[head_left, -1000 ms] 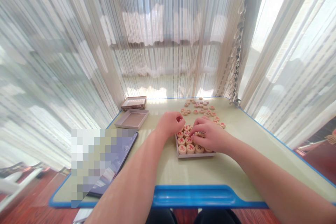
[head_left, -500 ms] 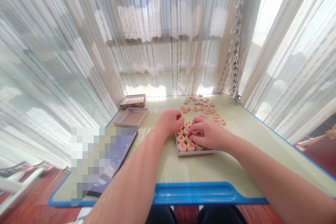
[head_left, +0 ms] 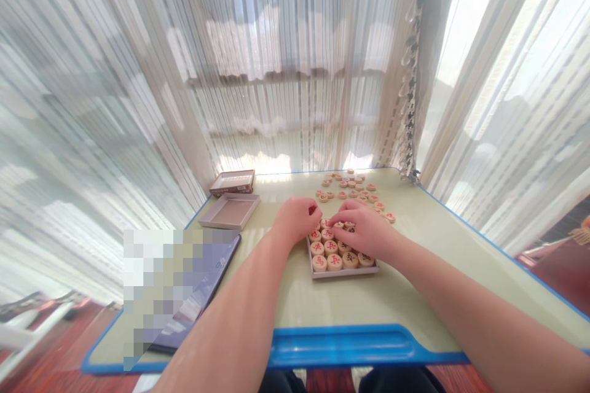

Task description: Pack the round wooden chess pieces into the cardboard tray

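Rows of round wooden Chinese chess pieces (head_left: 330, 248), with red characters on the left and black ones on the right, lie in a shallow light box (head_left: 343, 274) in front of me. My left hand (head_left: 298, 218) rests at the box's far left corner with its fingers curled; whatever they hold, if anything, is hidden. Over the box's right and far part is my right hand (head_left: 364, 228), fingers bent and apart, the tips at the pieces in the back rows. It hides several pieces there, and I see none lifted.
More chess pieces (head_left: 353, 185) are scattered at the table's far side. On the left lie an open shallow box tray (head_left: 229, 211), a patterned box (head_left: 233, 181) and a tablet (head_left: 203, 295), partly pixelated. The table (head_left: 442, 270) has a blue rim; curtains (head_left: 295, 110) hang close behind it.
My right hand has drawn back from the near rows toward the far ones, uncovering black-lettered pieces at the front right. My left hand stays at the corner. The view has tilted slightly.
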